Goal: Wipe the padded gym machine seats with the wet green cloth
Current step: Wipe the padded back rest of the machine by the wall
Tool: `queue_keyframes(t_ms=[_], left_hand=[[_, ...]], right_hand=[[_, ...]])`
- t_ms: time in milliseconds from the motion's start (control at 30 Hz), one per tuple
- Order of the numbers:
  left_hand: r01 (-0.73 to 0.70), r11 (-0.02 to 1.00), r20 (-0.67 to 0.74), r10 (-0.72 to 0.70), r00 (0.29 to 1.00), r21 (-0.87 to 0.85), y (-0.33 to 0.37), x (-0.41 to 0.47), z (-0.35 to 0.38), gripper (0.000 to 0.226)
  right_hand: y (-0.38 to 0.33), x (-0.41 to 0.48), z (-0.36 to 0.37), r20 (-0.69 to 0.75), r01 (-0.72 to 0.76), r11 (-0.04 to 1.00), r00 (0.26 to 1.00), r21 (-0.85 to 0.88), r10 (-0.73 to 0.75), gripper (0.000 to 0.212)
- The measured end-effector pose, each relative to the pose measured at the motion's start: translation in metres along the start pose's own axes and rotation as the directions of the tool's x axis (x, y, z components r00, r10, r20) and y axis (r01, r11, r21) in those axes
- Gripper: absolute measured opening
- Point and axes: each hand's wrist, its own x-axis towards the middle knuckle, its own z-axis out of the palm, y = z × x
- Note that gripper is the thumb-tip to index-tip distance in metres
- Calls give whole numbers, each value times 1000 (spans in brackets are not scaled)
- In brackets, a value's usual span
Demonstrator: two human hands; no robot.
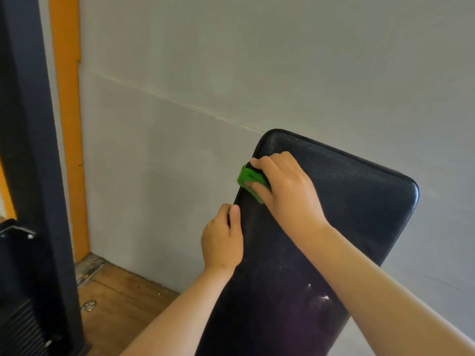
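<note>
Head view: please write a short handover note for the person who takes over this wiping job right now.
Right hand: holds the green cloth bunched under its fingers and presses it on the left edge of the black seat pad, near the top.
Left hand: grips the same edge lower down, with the thumb on the front face.
Done: it is not possible to tell how much is wiped.
Left: whitish marks show on the lower part of the pad, so it is probably best to wipe downward over them.
</note>
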Motion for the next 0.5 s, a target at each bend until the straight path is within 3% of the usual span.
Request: queue_keyframes(t_ms=[267,500], left_hand=[[-33,999,-19,34,999,24,-7,4,2,38],[-24,999,-35,25,999,23,-7,5,3,38]], right_hand=[[39,15,-43,-177,-315,948,931,53,319,26],[7,-15,-13,-83,-183,981,979,64,188,25]])
